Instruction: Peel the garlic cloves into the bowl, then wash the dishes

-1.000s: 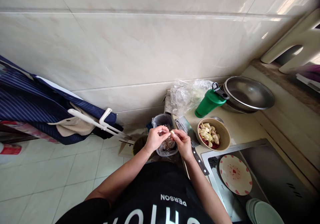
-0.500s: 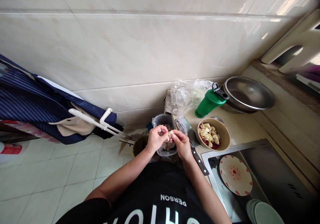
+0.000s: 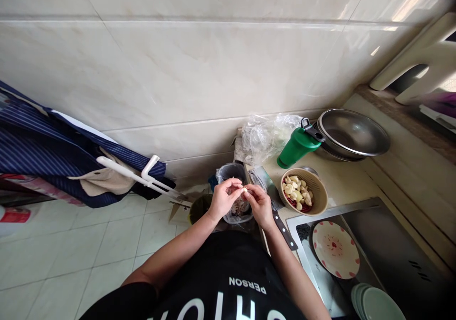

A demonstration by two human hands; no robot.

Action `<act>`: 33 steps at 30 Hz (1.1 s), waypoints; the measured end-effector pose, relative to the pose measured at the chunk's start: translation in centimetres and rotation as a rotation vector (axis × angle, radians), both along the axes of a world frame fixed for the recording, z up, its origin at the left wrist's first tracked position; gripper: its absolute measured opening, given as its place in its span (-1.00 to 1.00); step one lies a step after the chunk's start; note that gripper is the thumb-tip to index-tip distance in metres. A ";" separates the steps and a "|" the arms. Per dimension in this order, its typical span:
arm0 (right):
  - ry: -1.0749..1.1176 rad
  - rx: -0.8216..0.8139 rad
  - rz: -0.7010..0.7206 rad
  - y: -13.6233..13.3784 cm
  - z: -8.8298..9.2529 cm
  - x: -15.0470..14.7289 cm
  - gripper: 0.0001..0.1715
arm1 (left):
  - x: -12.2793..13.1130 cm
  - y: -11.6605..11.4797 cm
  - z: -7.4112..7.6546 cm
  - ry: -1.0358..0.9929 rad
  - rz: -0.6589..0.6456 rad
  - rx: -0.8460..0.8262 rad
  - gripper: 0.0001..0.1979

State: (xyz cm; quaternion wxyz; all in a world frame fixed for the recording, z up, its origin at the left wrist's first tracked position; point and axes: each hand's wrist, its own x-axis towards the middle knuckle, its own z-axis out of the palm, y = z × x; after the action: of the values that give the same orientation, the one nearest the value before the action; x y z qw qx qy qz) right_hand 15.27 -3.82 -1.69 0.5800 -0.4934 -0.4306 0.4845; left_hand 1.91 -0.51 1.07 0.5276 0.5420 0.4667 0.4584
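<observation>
Between the fingertips of both hands is a small pale garlic clove (image 3: 244, 190). My left hand (image 3: 225, 198) pinches it from the left, and my right hand (image 3: 259, 205) pinches it from the right. Below them stands a bin (image 3: 230, 171) lined with a clear bag, with peelings inside. To the right, a tan plastic basket (image 3: 319, 194) holds peeled garlic cloves (image 3: 295, 187) lying over red chillies. A large knife (image 3: 285, 229) lies by the counter edge, its dark handle close to my right wrist.
On the counter are a green shaker bottle (image 3: 297, 148), crumpled clear plastic bags (image 3: 263, 137) and stacked metal bowls (image 3: 356, 132). A sink (image 3: 297, 258) at the right holds a spotted plate (image 3: 336, 250) and pale green plates (image 3: 381, 305). Striped cloth (image 3: 53, 149) hangs at the left.
My fingertips have drawn closer together around the clove, and less of it shows. Both hands stay over the bin.
</observation>
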 end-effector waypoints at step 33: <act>-0.007 0.013 -0.084 0.0 -0.6 -0.4 -0.73 | -0.2 0.2 -1.5 -0.031 -0.036 -0.052 -0.87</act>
State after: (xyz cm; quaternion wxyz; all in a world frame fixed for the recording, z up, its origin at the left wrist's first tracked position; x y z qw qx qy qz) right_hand 14.90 -3.82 -2.30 0.6014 -0.5089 -0.4146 0.4555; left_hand 1.76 -0.31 -0.40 0.5568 0.5292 0.4604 0.4450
